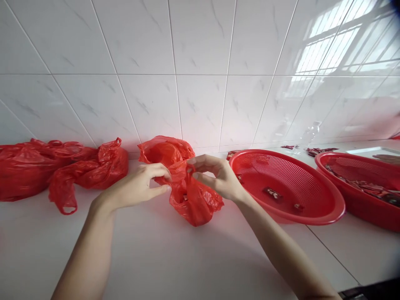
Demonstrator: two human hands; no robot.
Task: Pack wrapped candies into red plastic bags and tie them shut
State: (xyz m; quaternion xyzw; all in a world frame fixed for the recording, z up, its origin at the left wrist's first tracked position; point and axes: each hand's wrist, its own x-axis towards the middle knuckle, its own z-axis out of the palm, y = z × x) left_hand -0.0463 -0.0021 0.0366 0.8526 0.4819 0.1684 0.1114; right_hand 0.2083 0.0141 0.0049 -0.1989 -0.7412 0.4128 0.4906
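A red plastic bag (200,206) lies on the white counter in front of me, its thin film crumpled and its mouth spread toward the wall. My left hand (142,187) is at the bag's left side, thumb and fingers pinched on its edge. From the right, my right hand (220,177) pinches a twisted handle of the same bag between thumb and fingers. A small dark packet shows faintly in a fold of the bag; the rest of its contents is hidden.
Filled red plastic bags (103,166) sit on the left by the tiled wall (146,50). On the right, a red plastic basket (325,208) holds a few small wrapped packets (272,193). Beyond it, another red basket (353,204) holds many packets, near a clear bottle (311,133) and a co-worker's hand (387,158).
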